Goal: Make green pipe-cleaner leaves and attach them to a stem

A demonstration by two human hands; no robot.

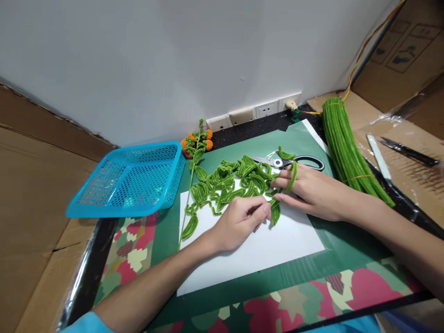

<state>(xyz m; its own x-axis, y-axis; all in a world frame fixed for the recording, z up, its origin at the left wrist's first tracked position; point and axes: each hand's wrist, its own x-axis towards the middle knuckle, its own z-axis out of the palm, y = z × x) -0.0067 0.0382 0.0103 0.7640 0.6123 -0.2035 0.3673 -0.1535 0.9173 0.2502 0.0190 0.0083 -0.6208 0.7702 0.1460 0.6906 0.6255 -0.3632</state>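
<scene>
My left hand (243, 216) is closed, thumb pressed to the curled fingers, over a white sheet of paper (239, 266). At its fingertips is a green pipe-cleaner leaf (275, 213), which it appears to pinch. Just right of it, my right hand (307, 190) has its fingers bent around a green pipe cleaner (293, 175) that sticks up across them; its thumb reaches toward the leaf. Behind both hands lies a loose pile of looped green pipe-cleaner leaves (222, 180). Black-handled scissors (308, 160) lie behind my right hand, partly hidden by the pile.
A blue plastic basket (120, 213) stands at the left. Beside it lies a green stem (192, 173) with leaves, near orange flowers (207, 144). At the right are a bundle of green pipe cleaners (347, 143), a box cutter (378, 155) and dark pliers (411, 151). Sockets (267, 109) line the wall.
</scene>
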